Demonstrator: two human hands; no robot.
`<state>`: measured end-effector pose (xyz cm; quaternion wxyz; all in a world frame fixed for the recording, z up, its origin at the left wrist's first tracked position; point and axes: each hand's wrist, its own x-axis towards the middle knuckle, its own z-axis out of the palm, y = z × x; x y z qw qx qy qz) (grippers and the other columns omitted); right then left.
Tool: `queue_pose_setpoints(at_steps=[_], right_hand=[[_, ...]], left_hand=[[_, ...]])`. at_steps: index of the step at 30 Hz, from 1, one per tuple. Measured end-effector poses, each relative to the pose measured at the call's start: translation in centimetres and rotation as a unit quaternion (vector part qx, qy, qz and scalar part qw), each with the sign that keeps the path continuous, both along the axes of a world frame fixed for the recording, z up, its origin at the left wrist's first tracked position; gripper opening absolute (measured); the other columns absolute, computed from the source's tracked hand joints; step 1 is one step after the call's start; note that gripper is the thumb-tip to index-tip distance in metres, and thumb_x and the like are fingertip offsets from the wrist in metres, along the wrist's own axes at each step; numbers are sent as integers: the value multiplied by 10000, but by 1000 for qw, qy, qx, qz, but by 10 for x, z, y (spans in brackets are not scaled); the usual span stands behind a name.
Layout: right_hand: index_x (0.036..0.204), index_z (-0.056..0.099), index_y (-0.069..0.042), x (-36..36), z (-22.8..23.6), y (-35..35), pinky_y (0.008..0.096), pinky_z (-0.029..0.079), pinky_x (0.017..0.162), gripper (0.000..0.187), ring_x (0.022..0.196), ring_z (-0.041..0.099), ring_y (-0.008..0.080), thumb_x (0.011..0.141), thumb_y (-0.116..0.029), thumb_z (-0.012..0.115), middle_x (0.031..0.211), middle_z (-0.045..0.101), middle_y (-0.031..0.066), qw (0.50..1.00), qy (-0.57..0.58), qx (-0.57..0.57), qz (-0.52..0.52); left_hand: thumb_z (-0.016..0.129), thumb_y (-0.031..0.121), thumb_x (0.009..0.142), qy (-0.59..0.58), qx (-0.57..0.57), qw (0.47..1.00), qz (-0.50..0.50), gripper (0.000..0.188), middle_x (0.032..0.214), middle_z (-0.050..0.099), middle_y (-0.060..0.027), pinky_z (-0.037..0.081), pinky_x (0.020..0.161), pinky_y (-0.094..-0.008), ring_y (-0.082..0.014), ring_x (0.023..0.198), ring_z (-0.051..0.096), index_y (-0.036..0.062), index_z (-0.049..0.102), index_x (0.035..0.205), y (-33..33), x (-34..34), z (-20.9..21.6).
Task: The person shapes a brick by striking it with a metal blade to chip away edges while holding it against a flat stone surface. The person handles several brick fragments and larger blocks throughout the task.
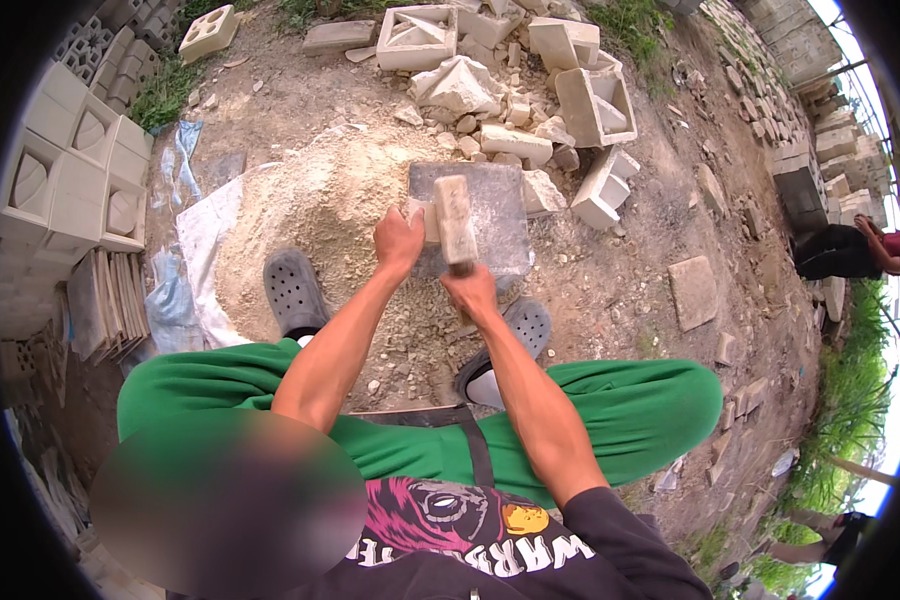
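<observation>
My right hand [471, 290] is wrapped round the short handle of a club hammer [455, 220]. Its long, blocky head is coated in pale dust and points away from me over a dark, dusty slab [498, 210]. Beside the head, on its left, my left hand [399, 242] grips a pale chunk of stone or block [430, 222]. The hammer head partly covers this chunk, and whether the two touch I cannot tell. Left of the slab lies a heap of crumbled, sandy material [310, 200], partly on a white sheet [206, 250].
Broken, hollow pale blocks [470, 88] are piled beyond the slab. Molded blocks [75, 180] are stacked at the left, above thin boards [115, 300]. My grey clogs [295, 290] stand either side of the work. Another person [850, 250] is at the far right.
</observation>
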<state>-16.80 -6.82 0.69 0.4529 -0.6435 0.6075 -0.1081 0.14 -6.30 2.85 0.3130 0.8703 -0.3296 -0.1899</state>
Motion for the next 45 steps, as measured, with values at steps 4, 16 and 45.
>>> queue_pose_setpoints(at_steps=[4, 16, 45], right_hand=[[898, 720, 21, -2, -6, -17, 332, 536, 524, 289, 567, 680, 182, 750, -224, 759, 689, 701, 108, 998, -43, 29, -20], [906, 697, 39, 13, 51, -33, 351, 507, 556, 309, 551, 661, 190, 748, -221, 749, 684, 698, 110, 972, -217, -49, -76], [847, 670, 67, -27, -12, -13, 356, 551, 482, 279, 518, 647, 213, 725, -165, 766, 712, 666, 113, 960, -139, 185, -159]], left_hand=[[657, 410, 897, 11, 6, 1000, 1, 509, 886, 685, -319, 530, 815, -527, -476, 879, 680, -88, 633, 1000, 1, 5, -6], [647, 460, 875, 62, 37, 996, 58, 567, 961, 686, -325, 518, 855, -501, -465, 948, 675, -94, 657, 996, 10, 24, -19], [698, 280, 818, -139, 164, 911, -352, 370, 1082, 690, -170, 508, 917, -470, -342, 1081, 638, 75, 659, 1123, -30, 10, -2]])
